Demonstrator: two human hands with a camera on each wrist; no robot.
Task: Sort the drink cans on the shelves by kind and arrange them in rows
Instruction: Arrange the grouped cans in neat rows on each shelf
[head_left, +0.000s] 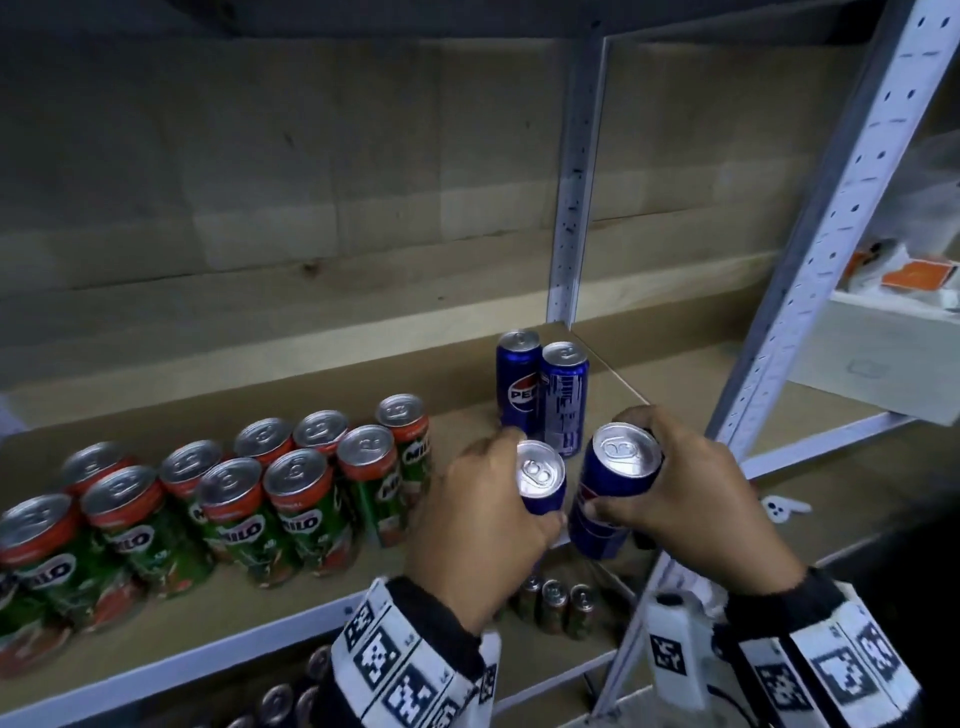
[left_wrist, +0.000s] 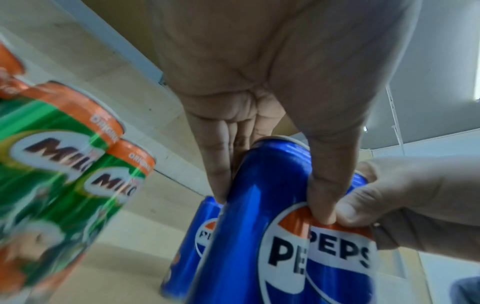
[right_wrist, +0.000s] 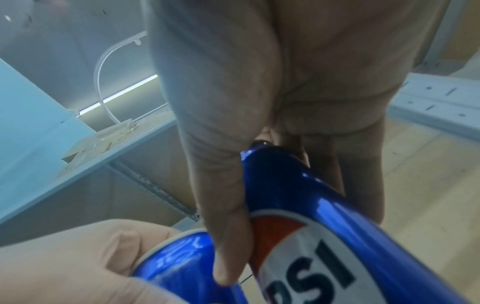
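Observation:
Over the right part of the cardboard-lined shelf (head_left: 291, 597), my left hand (head_left: 525, 482) grips a blue Pepsi can (head_left: 545, 501) from above, and my right hand (head_left: 621, 465) grips a second, tilted Pepsi can (head_left: 597, 525). The two cans are close together and both thumbs meet between them. Two more Pepsi cans (head_left: 543, 389) stand upright just behind. Several green Milo cans (head_left: 234, 499) stand in rows to the left. The left wrist view shows my fingers (left_wrist: 221, 174) round the held can (left_wrist: 254, 216). In the right wrist view my thumb (right_wrist: 228, 236) presses the other can (right_wrist: 324, 226).
A perforated white upright (head_left: 810, 260) rises just right of my right hand, and another (head_left: 571, 208) stands behind the Pepsi cans. More cans (head_left: 556, 603) are on the shelf below. A white box (head_left: 872, 353) sits on the neighbouring shelf at right.

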